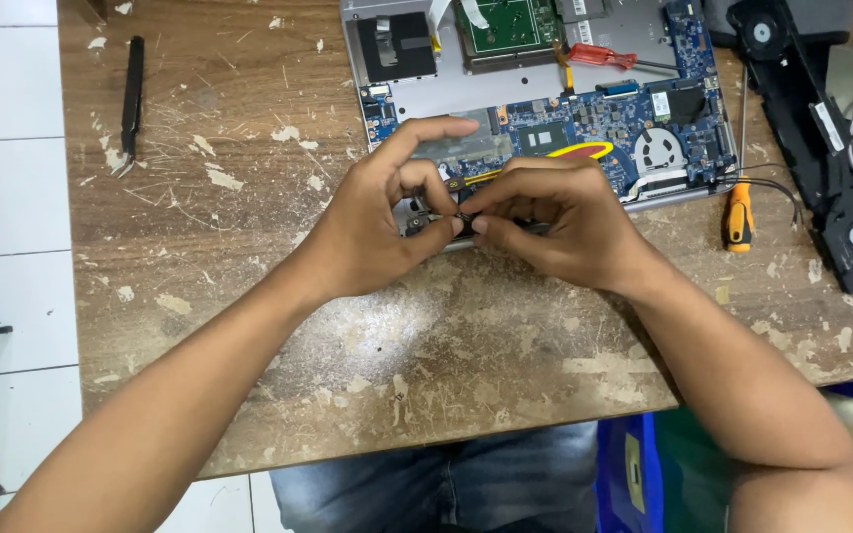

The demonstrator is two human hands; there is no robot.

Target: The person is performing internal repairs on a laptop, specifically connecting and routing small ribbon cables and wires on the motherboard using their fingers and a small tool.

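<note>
1. Left hand and right hand meet at the near edge of the open laptop, fingertips pinched together on a small black part.
2. An orange screwdriver lies just right of the laptop on the table.

Bright, even overhead light, soft shadows, sharp focus, slight edge distortion.
</note>
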